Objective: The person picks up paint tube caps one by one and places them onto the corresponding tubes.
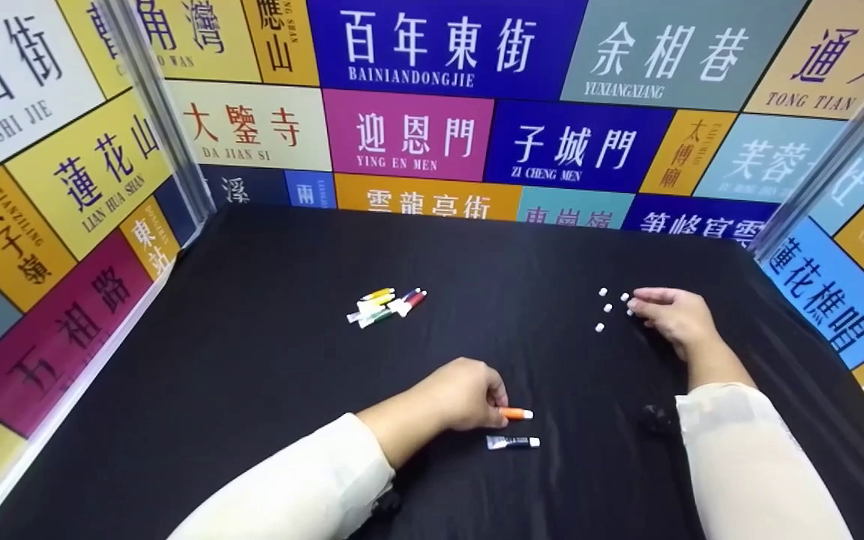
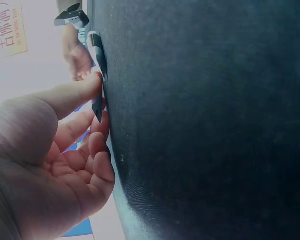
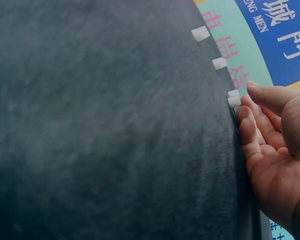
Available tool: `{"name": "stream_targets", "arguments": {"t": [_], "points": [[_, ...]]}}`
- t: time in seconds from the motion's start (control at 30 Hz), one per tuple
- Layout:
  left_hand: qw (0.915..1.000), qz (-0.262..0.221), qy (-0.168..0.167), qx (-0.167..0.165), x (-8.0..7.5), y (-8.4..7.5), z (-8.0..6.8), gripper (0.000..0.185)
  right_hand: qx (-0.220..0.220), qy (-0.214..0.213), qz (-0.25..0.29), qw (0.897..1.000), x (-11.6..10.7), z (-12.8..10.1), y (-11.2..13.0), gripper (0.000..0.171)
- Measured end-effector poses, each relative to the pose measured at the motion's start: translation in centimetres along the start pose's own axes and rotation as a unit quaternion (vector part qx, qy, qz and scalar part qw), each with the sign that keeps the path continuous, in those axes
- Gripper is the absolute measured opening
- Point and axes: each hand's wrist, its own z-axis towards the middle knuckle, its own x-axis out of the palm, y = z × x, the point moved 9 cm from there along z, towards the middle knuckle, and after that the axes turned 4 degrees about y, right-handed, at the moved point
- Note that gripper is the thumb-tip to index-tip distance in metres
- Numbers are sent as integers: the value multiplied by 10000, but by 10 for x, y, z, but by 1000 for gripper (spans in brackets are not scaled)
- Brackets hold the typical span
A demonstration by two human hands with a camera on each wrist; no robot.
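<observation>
My left hand (image 1: 469, 397) pinches a small orange paint tube (image 1: 513, 413) with a white cap, low over the black cloth. Just nearer to me lies a black paint tube (image 1: 513, 442), its white cap pointing right. In the left wrist view, thumb and finger meet on the held tube (image 2: 97, 102). At the right, my right hand (image 1: 676, 319) rests by several small white caps (image 1: 603, 292), its fingertips beside the closest ones. The right wrist view shows the thumb and fingers apart, with a white cap (image 3: 234, 101) just beyond them.
Several coloured paint tubes (image 1: 378, 301) lie in a loose pile left of centre, towards the back. Black cloth (image 1: 252, 300) covers the table. Panels with coloured street-name signs (image 1: 409, 135) rise along the back and both sides.
</observation>
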Motion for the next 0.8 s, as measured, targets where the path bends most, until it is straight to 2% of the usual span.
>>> {"name": "stream_targets", "arguments": {"t": [0.2, 0.53, 0.67, 0.8], "points": [[10000, 41, -24, 47, -1, 0, -1, 7, -161, -96, -817, 9965, 2, 1, 5, 50], [9999, -109, -66, 48, 0, 1, -2, 11, -347, -104, -1646, 9857, 6, 1, 5, 43], [9989, -333, -339, 55, -10, 9, -2, 15, -439, -121, -1953, 9797, 6, 0, 7, 41], [9945, -621, -836, -47, -30, 24, -2, 19, -531, -180, -2111, 9758, 4, -2, 9, 38]]}}
